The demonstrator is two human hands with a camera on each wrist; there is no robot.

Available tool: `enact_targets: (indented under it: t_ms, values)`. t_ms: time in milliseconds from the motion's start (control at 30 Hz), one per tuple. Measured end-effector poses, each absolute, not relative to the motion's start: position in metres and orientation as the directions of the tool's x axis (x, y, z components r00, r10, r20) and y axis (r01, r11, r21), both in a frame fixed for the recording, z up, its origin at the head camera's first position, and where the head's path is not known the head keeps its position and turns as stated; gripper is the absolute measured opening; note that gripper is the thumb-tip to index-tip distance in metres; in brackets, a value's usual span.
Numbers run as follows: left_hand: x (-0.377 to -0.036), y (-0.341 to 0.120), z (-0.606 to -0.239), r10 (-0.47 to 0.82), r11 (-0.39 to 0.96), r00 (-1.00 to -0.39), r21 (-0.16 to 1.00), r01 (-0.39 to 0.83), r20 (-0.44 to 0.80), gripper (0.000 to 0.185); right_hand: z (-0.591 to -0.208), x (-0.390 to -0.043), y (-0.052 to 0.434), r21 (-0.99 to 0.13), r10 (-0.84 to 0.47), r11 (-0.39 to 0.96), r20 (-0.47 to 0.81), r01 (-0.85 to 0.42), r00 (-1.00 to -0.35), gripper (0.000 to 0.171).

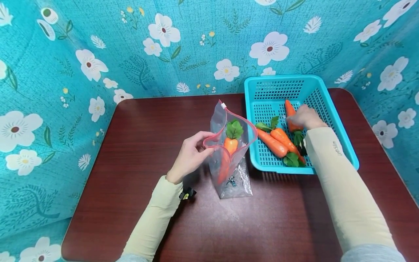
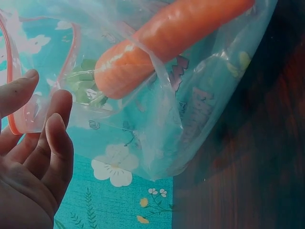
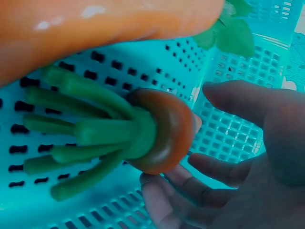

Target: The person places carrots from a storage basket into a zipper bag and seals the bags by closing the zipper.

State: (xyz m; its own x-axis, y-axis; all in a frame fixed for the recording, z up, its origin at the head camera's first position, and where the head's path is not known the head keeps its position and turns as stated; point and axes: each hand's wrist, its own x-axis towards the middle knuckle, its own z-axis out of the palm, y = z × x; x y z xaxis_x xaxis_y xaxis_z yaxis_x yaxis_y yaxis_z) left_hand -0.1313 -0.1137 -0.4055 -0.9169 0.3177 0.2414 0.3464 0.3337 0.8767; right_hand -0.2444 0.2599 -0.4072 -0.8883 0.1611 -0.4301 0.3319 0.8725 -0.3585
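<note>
My left hand (image 1: 191, 156) pinches the red-edged rim of a clear zip bag (image 1: 214, 163), whose mouth gapes wide. Inside it an orange carrot (image 1: 231, 145) stands leafy end up; the left wrist view shows this carrot (image 2: 176, 28) through the plastic. Over the blue-green basket, my right hand (image 1: 306, 117) is at a carrot (image 1: 289, 108) with thick green stalks. In the right wrist view, fingers (image 3: 157, 195) touch the underside of that carrot (image 3: 174, 129), while the thumb stands apart from it. Part of the carrot is hidden by the hand.
Two more carrots, one on the left (image 1: 272, 143) and one beside it (image 1: 285, 139), lie in the perforated basket (image 1: 343, 145) with leafy tops. A flat printed clear plastic piece (image 1: 243, 187) lies under the bag on the dark wooden table (image 1: 147, 123). Flowered cloth (image 1: 196, 43) hangs behind.
</note>
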Motion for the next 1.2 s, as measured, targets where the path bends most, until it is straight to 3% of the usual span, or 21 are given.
enact_targets:
  t_ms: [467, 800, 1200]
  values:
    - [-0.1327, -0.1156, -0.4073, 0.321, 0.342, -0.912, 0.866, 0.364, 0.256, 0.039, -0.4146, -0.2467, 0.257, -0.279, 0.206, 0.89, -0.461, 0.361, -0.863, 0.052]
    - [-0.1324, -0.1167, -0.4079, 0.318, 0.351, -0.911, 0.859, 0.372, 0.265, 0.04, -0.4156, -0.2495, 0.2557, -0.239, 0.211, 0.901, -0.486, 0.362, -0.848, 0.041]
    - [-0.1327, -0.1168, -0.409, 0.318, 0.351, -0.913, 0.862, 0.365, 0.258, 0.039, -0.4129, -0.248, 0.2569, -0.269, 0.168, 0.901, -0.506, 0.34, -0.846, 0.033]
